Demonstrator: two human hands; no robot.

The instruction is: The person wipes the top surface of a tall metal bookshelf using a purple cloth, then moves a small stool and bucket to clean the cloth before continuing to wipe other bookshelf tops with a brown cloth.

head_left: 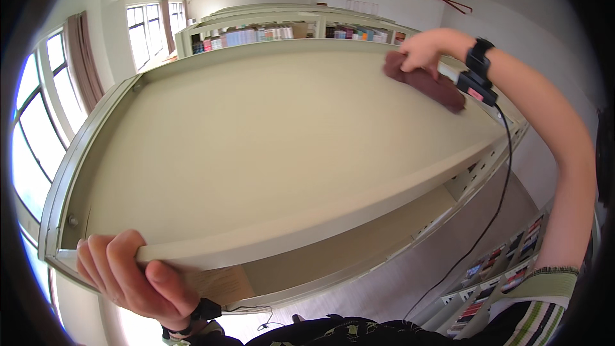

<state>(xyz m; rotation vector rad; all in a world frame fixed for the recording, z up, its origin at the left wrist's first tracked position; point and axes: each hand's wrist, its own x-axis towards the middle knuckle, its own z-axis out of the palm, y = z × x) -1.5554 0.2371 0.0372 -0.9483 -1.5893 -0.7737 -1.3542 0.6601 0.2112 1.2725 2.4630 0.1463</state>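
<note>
Before me spreads the broad beige top panel (269, 134) of a metal bookshelf, with a raised rim at its left and far sides. My left hand (127, 274) grips the panel's front edge near the left corner, fingers over the top and thumb at the front. At the far right corner, my right hand (425, 53) holds a folded maroon cloth (427, 87) against the surface. The cloth is slightly blurred. A black wrist strap with a small device (475, 87) is on my right wrist, and a cable (504, 173) hangs from it.
Under the top lies a lower shelf (346, 240) with a brown sheet of paper or card (223, 284) bearing writing. Behind stand more bookshelves with rows of books (254, 34). Another filled bookshelf (480, 293) is at lower right. Windows (36, 139) and a curtain (84, 57) line the left.
</note>
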